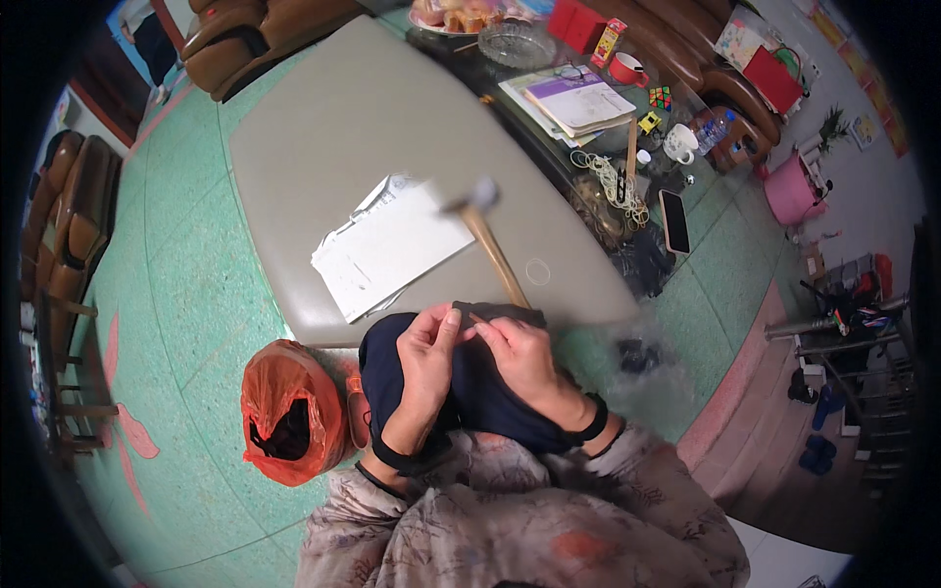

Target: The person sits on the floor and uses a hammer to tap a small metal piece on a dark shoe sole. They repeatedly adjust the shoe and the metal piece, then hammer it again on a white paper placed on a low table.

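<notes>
My left hand (428, 348) and my right hand (520, 358) are close together above my lap. Thumbs and fingertips of both pinch a small dark strip (524, 315), whose material I cannot make out. Just beyond them a hammer (497, 257) with a wooden handle rests on the grey padded bench (323, 127). Its blurred head points away from me, and the strip overlaps the handle's near end. White papers (392, 257) lie in a loose stack left of the hammer. A pale ring (537, 271) sits to its right.
An orange plastic bag (328, 421) with dark contents stands on the green floor by my left knee. At the far right, a dark table carries notebooks (578, 98), a glass dish (517, 45), a white mug (679, 144), tangled cord (618, 181) and a phone (674, 221).
</notes>
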Motion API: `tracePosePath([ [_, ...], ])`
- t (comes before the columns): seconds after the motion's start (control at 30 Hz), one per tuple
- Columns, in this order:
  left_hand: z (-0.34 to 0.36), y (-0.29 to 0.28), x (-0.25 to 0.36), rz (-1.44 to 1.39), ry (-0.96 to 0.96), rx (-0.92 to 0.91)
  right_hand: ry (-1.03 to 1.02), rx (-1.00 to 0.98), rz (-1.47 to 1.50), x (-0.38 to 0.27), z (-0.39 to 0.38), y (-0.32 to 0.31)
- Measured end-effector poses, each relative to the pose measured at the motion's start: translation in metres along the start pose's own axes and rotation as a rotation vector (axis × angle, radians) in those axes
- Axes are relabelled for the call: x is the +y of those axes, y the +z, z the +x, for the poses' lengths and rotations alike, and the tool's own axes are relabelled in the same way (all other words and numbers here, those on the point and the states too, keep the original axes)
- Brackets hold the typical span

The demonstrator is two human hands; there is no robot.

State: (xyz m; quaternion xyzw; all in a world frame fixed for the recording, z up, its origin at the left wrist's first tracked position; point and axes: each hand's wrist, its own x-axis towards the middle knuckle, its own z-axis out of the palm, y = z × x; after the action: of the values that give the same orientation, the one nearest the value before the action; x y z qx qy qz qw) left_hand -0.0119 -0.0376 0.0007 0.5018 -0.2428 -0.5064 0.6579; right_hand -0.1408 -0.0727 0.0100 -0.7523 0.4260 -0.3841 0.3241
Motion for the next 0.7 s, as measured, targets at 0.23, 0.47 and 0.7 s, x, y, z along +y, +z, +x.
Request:
tracePosePath([
  [0.23,0.003,-0.01,-0.011,-0.039,-0.014,0.065,-0.012,-0.12,-0.061,0.01,0.0,-0.002],
  [0.47,0.002,-0.004,-0.02,0.024,0.019,0.023,0.11,-0.084,-0.005,0.004,0.0,-0.002],
  [0.7,0.012,-0.012,-0.016,0.018,0.016,0.041,0.042,-0.114,-0.024,0.021,0.0,0.004],
])
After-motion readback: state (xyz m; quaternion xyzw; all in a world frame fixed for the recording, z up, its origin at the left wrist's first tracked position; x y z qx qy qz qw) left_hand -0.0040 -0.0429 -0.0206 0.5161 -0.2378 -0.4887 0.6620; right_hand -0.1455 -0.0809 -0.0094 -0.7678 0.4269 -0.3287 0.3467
